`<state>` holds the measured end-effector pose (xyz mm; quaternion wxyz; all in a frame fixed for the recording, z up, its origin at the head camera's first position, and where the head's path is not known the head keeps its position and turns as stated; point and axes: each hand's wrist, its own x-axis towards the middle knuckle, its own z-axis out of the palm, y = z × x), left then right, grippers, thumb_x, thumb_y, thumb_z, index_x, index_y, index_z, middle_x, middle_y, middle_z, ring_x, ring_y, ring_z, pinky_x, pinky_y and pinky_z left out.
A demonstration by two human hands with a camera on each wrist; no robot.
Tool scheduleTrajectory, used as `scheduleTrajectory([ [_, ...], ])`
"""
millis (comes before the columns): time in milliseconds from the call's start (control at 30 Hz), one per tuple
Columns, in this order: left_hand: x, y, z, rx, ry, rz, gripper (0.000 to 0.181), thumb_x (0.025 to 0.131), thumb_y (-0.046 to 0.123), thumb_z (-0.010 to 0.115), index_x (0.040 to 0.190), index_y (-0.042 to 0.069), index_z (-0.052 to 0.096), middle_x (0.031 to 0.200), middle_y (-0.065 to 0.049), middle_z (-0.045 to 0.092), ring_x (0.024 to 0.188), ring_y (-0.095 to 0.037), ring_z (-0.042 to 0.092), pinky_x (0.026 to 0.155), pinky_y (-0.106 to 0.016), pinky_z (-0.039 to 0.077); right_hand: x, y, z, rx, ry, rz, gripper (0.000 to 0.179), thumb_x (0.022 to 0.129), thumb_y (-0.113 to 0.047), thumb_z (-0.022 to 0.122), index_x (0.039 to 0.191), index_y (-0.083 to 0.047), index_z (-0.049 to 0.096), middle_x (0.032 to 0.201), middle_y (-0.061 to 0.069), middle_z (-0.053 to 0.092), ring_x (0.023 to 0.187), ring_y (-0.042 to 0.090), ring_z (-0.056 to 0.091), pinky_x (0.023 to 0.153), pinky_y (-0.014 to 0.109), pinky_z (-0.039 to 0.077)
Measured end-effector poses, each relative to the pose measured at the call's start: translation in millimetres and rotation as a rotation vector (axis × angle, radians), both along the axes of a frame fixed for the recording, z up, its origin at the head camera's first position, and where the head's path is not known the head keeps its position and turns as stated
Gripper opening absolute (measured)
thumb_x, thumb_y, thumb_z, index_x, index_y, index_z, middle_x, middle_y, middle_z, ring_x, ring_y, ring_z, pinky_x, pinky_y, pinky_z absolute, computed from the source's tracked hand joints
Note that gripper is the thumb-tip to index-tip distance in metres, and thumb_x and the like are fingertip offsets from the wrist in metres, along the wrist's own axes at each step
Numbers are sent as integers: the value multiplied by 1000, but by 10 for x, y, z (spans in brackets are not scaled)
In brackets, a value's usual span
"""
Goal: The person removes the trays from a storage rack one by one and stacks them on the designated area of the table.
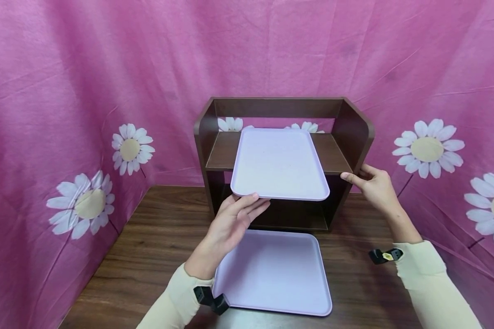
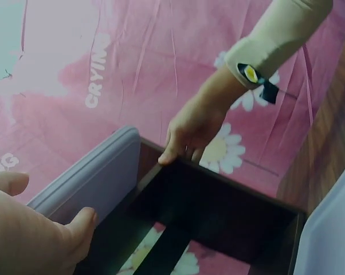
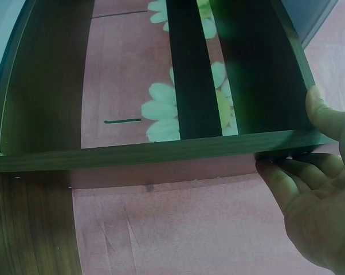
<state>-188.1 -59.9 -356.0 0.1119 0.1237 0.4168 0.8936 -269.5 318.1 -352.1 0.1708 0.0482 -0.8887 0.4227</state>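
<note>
- White capital lettering reading "CRYING" [image 2: 97,71] shows on the pink cloth [image 1: 86,45] in the left wrist view; a 2nd piece of lettering [image 2: 3,162], cut by the frame edge, shows "NG".
- The cloth also bears big white daisies [image 1: 426,146] with pale yellow centres.
- 2 pale lavender trays are in view, rectangular, with rounded corners and a low raised rim.
- The upper tray [image 1: 277,162] is at the upper level of the dark brown shelf unit [image 1: 356,130], between its side panels, front edge jutting past the shelf board; whether its rear touches the board I cannot tell.
- The left hand [image 1: 232,221] pinches the upper tray's front edge near its left corner, thumb at the rim and fingers beneath.
- The right hand [image 1: 376,185] grips the unit's right side panel, thumb on the front edge, fingers curled round the outside.
- The lower tray [image 1: 276,274] lies flat on the wood-grain worktop [image 1: 169,228], just in front of the unit.
- Cream sleeves [image 1: 174,292] cover both forearms.
</note>
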Motion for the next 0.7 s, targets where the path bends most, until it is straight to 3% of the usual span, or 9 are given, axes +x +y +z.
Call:
scheduleTrajectory([
  [300, 3, 209, 13, 136, -64, 50, 34, 102, -6, 56, 135, 1, 58, 120, -5, 74, 124, -24, 68, 123, -51, 45, -1, -2, -13, -22, -5, 5, 54, 97, -41, 79, 132, 0, 70, 91, -33, 67, 85, -13, 59, 68, 9, 49],
  [700, 9, 516, -6, 253, -137, 148, 41, 97, -13, 58, 135, 4, 54, 119, -6, 72, 107, -16, 74, 119, -53, 49, -8, 1, -23, -20, -4, 1, 56, 97, -40, 79, 135, -1, 69, 101, -18, 73, 87, -17, 59, 70, 6, 49],
])
